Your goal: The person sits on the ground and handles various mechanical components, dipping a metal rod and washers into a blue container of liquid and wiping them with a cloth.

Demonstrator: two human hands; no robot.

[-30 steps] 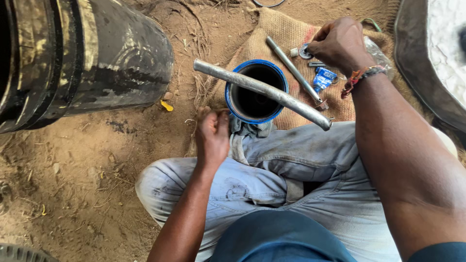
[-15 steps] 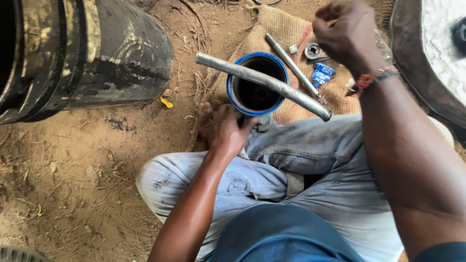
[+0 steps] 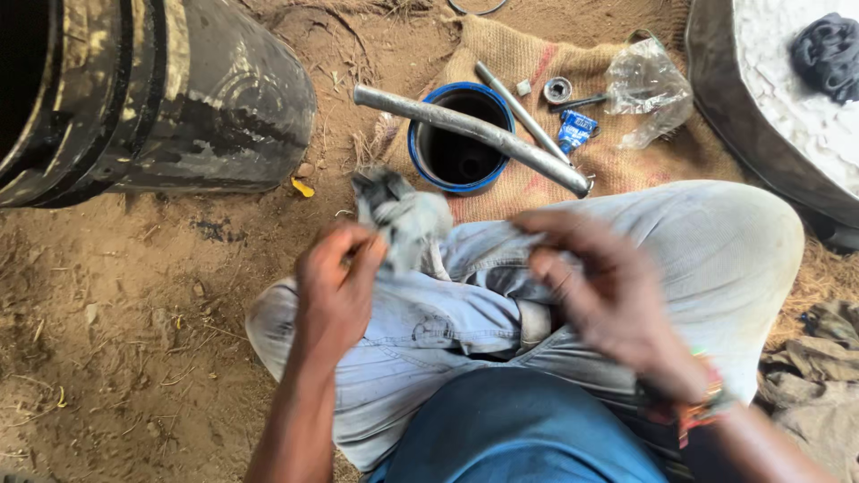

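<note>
We see the left hand closed on a crumpled grey rag over the pale denim lap. We judge this a wiping step; next calls for bringing the rag to a part. The right hand is blurred, fingers loosely spread, apparently empty. Beyond lie a dull metal pipe across a round blue tin on coarse burlap.

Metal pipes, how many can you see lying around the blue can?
2. A thick grey pipe lies across the blue can; a thinner pipe lies on the burlap behind it. Others may be hidden.
</note>
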